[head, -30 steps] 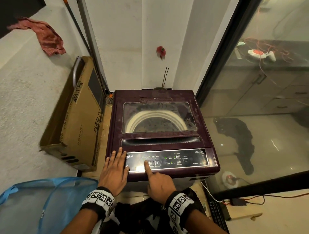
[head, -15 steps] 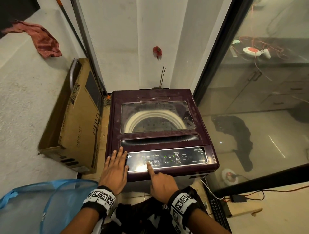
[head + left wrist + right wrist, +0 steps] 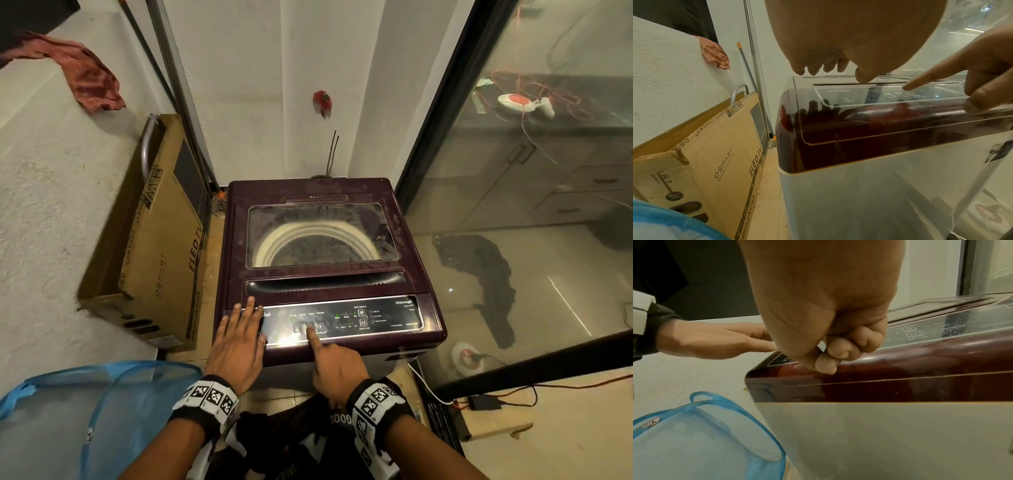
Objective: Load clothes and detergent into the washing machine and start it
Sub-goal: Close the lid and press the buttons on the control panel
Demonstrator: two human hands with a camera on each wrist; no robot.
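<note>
The maroon top-load washing machine stands against the wall, its glass lid down over the white tub ring. My left hand rests flat, fingers straight, on the left end of the control panel. My right hand points with its index fingertip pressed on the middle of three lit buttons; its other fingers are curled. In the left wrist view the left hand hovers at the panel. The right wrist view shows the right hand with fingers tucked in. No clothes or detergent show.
A blue mesh hamper sits at my lower left. A cardboard TV box leans between the machine and the left wall. A glass partition closes off the right side. Cables run on the floor at the right. A red cloth hangs on the ledge.
My right index finger has slid to the right along the panel, from the bright spot near the left buttons to the middle button. The left hand has stayed put.
</note>
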